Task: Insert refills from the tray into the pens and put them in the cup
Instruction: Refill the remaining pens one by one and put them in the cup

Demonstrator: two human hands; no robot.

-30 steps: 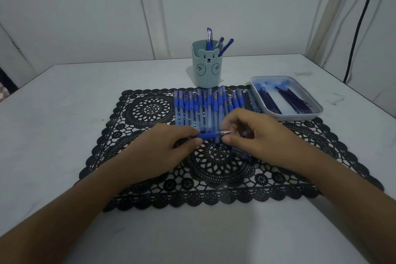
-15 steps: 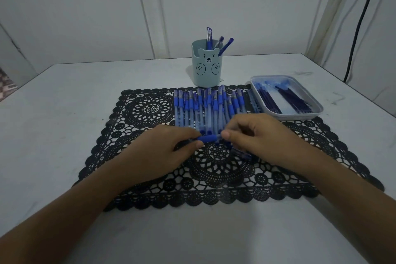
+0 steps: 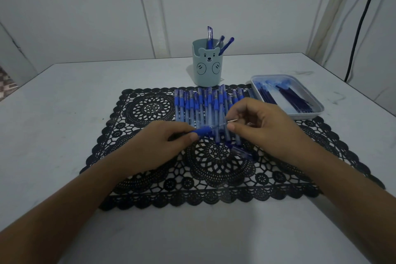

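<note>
My left hand (image 3: 158, 146) grips a blue-gripped pen barrel (image 3: 204, 130) over the black lace mat (image 3: 150, 109). My right hand (image 3: 263, 126) pinches a small metal tip piece (image 3: 231, 121) just right of the barrel's open end. A row of several clear pens with blue grips (image 3: 205, 107) lies on the mat behind my hands. A blue cap (image 3: 243, 152) lies on the mat under my right hand. The teal bear cup (image 3: 206, 68) stands behind with three pens in it. The light tray (image 3: 317, 111) at the right holds several dark refills (image 3: 287, 97).
A white table (image 3: 64, 96) carries everything; its right edge runs close behind the tray. White wall panels stand behind the cup, and a black cable (image 3: 362, 17) hangs down at the far right.
My right hand has lifted slightly up and right, drawing the metal tip piece away from the barrel. My left hand keeps the barrel in nearly the same place.
</note>
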